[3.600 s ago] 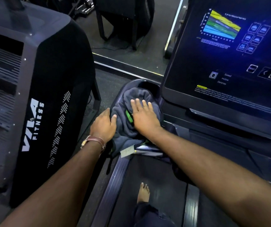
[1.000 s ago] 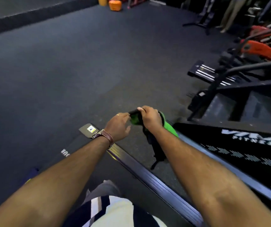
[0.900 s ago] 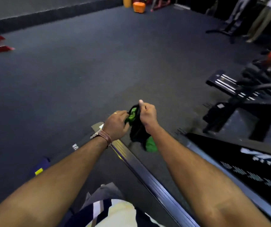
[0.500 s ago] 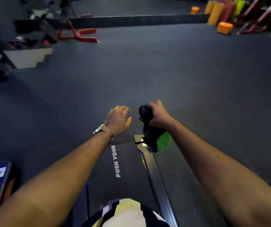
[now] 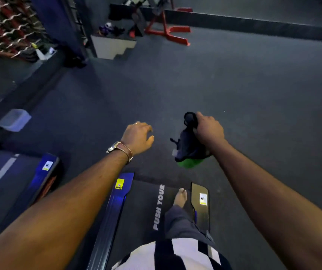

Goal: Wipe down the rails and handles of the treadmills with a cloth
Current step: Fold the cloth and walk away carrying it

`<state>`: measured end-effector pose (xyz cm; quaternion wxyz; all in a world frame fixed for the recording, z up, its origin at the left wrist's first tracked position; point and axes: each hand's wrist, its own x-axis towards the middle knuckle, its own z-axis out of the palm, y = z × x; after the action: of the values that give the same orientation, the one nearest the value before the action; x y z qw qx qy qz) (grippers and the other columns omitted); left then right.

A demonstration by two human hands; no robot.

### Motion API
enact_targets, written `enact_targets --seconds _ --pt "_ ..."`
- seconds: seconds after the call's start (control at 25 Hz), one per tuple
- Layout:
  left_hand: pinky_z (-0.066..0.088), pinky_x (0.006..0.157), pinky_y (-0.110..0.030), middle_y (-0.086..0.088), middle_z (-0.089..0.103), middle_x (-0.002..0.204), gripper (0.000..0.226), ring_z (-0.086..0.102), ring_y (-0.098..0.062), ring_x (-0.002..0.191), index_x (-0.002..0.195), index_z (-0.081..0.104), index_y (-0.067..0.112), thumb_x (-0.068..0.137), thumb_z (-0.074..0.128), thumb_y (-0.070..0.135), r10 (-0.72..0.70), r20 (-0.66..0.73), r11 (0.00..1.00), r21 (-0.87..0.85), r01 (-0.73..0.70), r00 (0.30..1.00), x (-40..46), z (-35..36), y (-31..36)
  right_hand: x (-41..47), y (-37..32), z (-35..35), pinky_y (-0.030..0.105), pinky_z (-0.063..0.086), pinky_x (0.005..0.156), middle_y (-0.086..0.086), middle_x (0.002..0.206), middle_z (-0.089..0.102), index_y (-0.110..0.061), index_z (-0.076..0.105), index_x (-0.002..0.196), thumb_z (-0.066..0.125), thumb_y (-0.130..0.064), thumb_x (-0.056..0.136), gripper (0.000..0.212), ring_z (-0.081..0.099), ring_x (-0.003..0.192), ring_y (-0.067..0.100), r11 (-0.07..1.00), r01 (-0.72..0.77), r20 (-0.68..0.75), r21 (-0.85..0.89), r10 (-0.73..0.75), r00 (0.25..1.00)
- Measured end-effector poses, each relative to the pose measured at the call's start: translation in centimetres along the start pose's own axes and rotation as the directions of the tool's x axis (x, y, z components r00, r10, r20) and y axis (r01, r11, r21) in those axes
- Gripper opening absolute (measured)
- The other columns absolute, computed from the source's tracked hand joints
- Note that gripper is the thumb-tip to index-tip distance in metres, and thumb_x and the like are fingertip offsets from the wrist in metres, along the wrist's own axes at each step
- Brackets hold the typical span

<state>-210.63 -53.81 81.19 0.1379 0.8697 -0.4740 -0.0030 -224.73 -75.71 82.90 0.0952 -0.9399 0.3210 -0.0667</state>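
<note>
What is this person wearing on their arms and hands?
Both forearms are bare, with no sleeves or gloves in view. The left hand has a thin ring on one finger, and its wrist carries a watch with a silvery rectangular case and a brown strap. The right hand wears nothing visible.

Right hand [image 5: 209, 130] gripping a bunched dark grey cloth with a green patch [image 5: 190, 148], empty left hand [image 5: 137, 137] beside it, bare foot [image 5: 180, 197] on black treadmill belt [image 5: 142, 207]
</note>
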Motion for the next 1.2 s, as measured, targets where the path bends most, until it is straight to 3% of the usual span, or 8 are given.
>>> enact_targets --seconds 0.2,0.36,0.56,0.68,0.88,1.08,1.2 --pt "0.046 0.089 -0.039 -0.005 0.067 0.113 0.031 0.057 -0.026 0.106 0.108 0.065 0.013 0.087 0.055 0.033 -0.149 0.007 0.988 0.045 0.148 0.989 12.0 0.9 -5.7 15.4 -1.9 2.3 0.037 0.05 0.069 0.013 0.094 0.067 -0.01 0.065 0.097 0.065 -0.011 0.078 0.019 0.062 0.09 0.035 0.959 0.132 0.04 0.25 -0.146 0.988" --pt "0.045 0.09 -0.039 -0.006 0.066 0.114 0.033 0.056 -0.026 0.108 0.112 0.063 0.013 0.087 0.056 0.032 -0.273 0.009 0.96 0.07 0.271 0.962 19.2 0.3 -9.1 25.5 -4.8 2.7 0.032 0.04 0.063 0.009 0.096 0.061 -0.014 0.064 0.101 0.066 -0.013 0.083 0.018 0.06 0.086 0.032 0.934 0.266 0.041 0.237 -0.283 0.958" --pt "0.042 0.101 -0.038 -0.011 0.059 0.128 0.047 0.053 -0.029 0.118 0.129 0.052 0.006 0.087 0.059 0.027 -0.466 -0.099 0.884 -0.102 0.456 0.879 26.4 -0.9 -15.0 37.5 -10.0 3.1 0.035 0.048 0.07 0.01 0.101 0.061 -0.015 0.065 0.109 0.071 -0.014 0.081 0.028 0.059 0.09 0.031 0.868 0.416 0.034 0.271 -0.441 0.897" --pt "0.041 0.103 -0.039 -0.012 0.057 0.131 0.05 0.052 -0.028 0.121 0.131 0.05 0.004 0.087 0.06 0.025 -0.522 -0.147 0.853 -0.123 0.508 0.84 29.9 -2.1 -20.2 44.1 -14.3 3.9 0.039 0.052 0.075 0.01 0.099 0.062 -0.015 0.067 0.108 0.071 -0.012 0.079 0.029 0.059 0.09 0.031 0.801 0.526 0.007 0.286 -0.551 0.835" --pt "0.043 0.101 -0.04 -0.013 0.057 0.131 0.049 0.053 -0.03 0.12 0.13 0.051 0.005 0.086 0.061 0.025 -0.542 -0.38 0.817 -0.032 0.575 0.749 36.9 -6.0 -34.8 57.9 -27.7 5.2 0.036 0.05 0.07 0.007 0.093 0.065 -0.014 0.069 0.1 0.068 -0.009 0.075 0.026 0.06 0.088 0.029 0.614 0.732 -0.129 0.295 -0.734 0.667" --pt "0.047 0.089 -0.038 -0.018 0.065 0.111 0.041 0.06 -0.035 0.104 0.115 0.059 0.004 0.08 0.065 0.025 -0.449 -0.566 0.779 0.13 0.613 0.691 44.2 -6.2 -53.5 73.0 -43.8 10.6 0.038 0.051 0.076 0.011 0.093 0.062 -0.013 0.069 0.097 0.071 -0.014 0.072 0.025 0.06 0.089 0.029 0.418 0.894 -0.337 0.161 -0.829 0.447" --pt "0.049 0.087 -0.041 -0.018 0.065 0.105 0.034 0.06 -0.035 0.101 0.107 0.059 0.004 0.081 0.06 0.026 -0.552 -0.609 0.682 0.063 0.729 0.569 46.5 -5.0 -63.2 79.7 -51.8 16.1 0.038 0.049 0.076 0.013 0.096 0.055 -0.018 0.069 0.101 0.066 -0.015 0.075 0.026 0.057 0.09 0.033 0.343 0.907 -0.459 0.245 -0.783 0.42"
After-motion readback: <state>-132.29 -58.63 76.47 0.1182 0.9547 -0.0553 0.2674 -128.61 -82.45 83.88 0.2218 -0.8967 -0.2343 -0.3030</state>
